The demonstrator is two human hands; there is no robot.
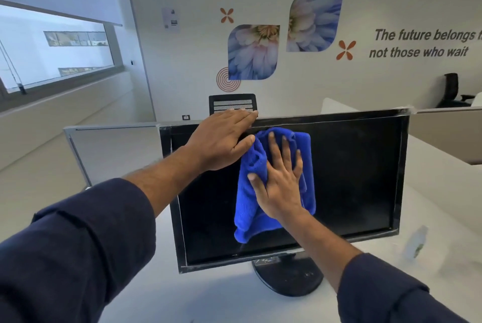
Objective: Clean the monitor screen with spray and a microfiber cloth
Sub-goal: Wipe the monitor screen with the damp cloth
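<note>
A black monitor (352, 179) with a dark screen stands on a round base on the white desk. My left hand (224, 140) grips its top edge, fingers curled over the frame. My right hand (280, 179) lies flat with spread fingers on a blue microfiber cloth (247, 208), pressing it against the upper middle of the screen. The cloth hangs down in folds below my palm. A clear spray bottle (416, 242) stands blurred on the desk to the right of the monitor.
The white desk (208, 296) runs under the monitor. Low partition panels (112, 150) stand behind and to both sides. A black mesh chair back (232, 103) rises behind the monitor, and another office chair (451, 90) stands far right. A window fills the left wall.
</note>
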